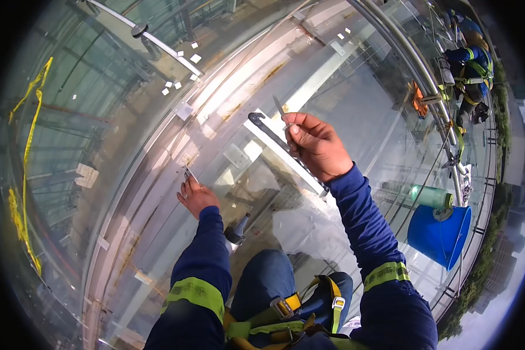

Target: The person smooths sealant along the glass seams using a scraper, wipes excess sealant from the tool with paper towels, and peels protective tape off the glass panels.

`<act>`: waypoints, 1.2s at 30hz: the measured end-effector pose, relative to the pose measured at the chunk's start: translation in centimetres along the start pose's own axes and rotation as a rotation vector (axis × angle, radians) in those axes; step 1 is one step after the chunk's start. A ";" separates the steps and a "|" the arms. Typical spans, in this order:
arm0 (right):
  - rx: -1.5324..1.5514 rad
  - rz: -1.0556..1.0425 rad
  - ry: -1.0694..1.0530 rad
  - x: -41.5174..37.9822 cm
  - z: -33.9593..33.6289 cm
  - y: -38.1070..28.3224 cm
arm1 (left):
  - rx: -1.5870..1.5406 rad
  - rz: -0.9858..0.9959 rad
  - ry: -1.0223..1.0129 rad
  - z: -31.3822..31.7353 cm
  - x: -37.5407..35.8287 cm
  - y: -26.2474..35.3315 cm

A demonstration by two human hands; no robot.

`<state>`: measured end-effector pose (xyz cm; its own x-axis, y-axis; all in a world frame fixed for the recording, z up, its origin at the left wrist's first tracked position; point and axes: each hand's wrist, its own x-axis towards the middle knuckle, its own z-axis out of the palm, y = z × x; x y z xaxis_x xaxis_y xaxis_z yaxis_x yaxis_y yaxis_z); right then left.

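Observation:
A thin, pointed blade-like tool [279, 107] is pinched between the thumb and fingers of my right hand [321, 146], raised in front of me. Beside that hand a dark bar with a hooked end [262, 125] slants over a white strip. My left hand [197, 195] rests low at the pale frame ledge [157, 175], its fingertips round a small thin piece [189, 174] that is too small to name. Near my left forearm a dark nozzle-like object [237, 231] lies on the glass.
A blue bucket [434, 233] and a greenish bottle [431, 196] are at the right, by a metal rail [414, 64]. A co-worker in a harness [475, 67] is at the upper right. Yellow tape [30, 140] hangs at the left. Small white squares [195, 58] dot the glass.

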<state>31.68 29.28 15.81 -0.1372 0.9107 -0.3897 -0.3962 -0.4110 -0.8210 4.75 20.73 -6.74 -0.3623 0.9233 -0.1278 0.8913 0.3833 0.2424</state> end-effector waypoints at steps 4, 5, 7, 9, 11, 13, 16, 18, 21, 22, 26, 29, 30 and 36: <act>-0.337 -0.165 0.108 2.1 -0.4 -0.3 | -0.038 0.017 0.060 0.9 0.0 -0.7; -0.451 -0.178 0.087 2.9 -0.8 -0.3 | -0.040 0.021 0.069 1.2 0.1 -0.8; -0.790 -0.332 0.041 5.2 -2.6 0.0 | -0.042 0.031 0.086 1.4 0.0 -1.0; -1.239 -0.626 -0.018 8.6 -5.4 1.7 | -0.035 0.031 0.082 1.2 -0.1 -0.8; -1.412 -0.575 -0.065 11.0 -6.5 2.5 | -0.032 0.035 0.087 1.2 0.0 -0.8; -1.530 -0.506 -0.145 13.3 -7.5 3.3 | -0.029 0.038 0.095 1.4 0.0 -1.0; -1.705 -0.518 -0.227 16.1 -8.5 5.0 | -0.042 0.042 0.103 1.2 0.0 -0.8; -1.805 -0.486 -0.255 17.1 -8.9 6.1 | -0.027 0.055 0.096 0.9 -0.1 -0.7; -1.877 -0.463 -0.309 17.9 -9.1 7.4 | -0.028 0.057 0.092 0.8 0.0 -0.7; -1.876 -0.444 -0.317 18.1 -9.1 7.6 | -0.032 0.057 0.092 0.8 0.0 -0.7; -1.872 -0.330 -0.340 18.8 -8.7 8.1 | -0.017 0.065 0.093 0.7 0.1 -0.6; -1.923 -0.226 -0.382 20.0 -7.5 7.8 | -0.014 0.081 0.119 1.1 0.0 -0.7; -1.949 -0.193 -0.400 20.5 -7.1 7.7 | -0.011 0.083 0.121 1.1 0.0 -0.7; -1.945 -0.003 -0.488 22.7 -5.3 6.7 | -0.001 0.083 0.132 1.1 0.0 -0.6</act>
<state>30.69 46.94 -0.70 -0.4601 0.7058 -0.5386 0.8856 0.4084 -0.2214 4.46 20.49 -7.92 -0.3197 0.9473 0.0203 0.9194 0.3050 0.2482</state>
